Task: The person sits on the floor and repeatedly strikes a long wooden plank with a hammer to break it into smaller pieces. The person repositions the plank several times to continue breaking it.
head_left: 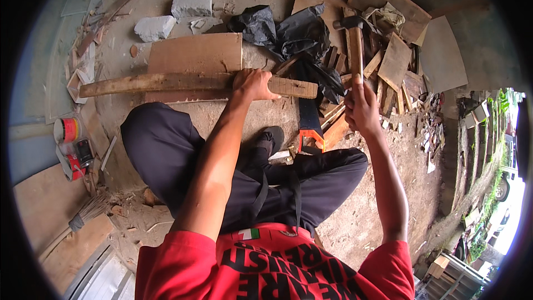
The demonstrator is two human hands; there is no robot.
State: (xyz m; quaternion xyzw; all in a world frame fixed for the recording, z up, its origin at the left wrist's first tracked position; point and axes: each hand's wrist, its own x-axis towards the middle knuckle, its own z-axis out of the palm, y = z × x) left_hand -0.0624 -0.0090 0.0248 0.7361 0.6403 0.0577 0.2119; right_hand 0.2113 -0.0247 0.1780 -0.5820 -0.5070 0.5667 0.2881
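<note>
My left hand (256,84) is wrapped over a long wooden beam (161,83) that lies crosswise in front of me, gripping it toward its right end. Under the beam is a flat brown board (194,54). In my right hand (362,108) is a hammer (356,50), held by its wooden handle with the dark head raised up and away from me, apart from the beam. A hand saw (311,133) with an orange handle lies on the ground just right of the beam's end, near my right knee. Its blade is partly hidden by black plastic.
Black plastic sheeting (283,30) lies beyond the beam. Wood offcuts (395,61) are heaped at the right. Two pale blocks (191,1) rest at the far left. Cans (68,130) and a stick broom (89,215) are by the left wall. My crossed legs take up the near ground.
</note>
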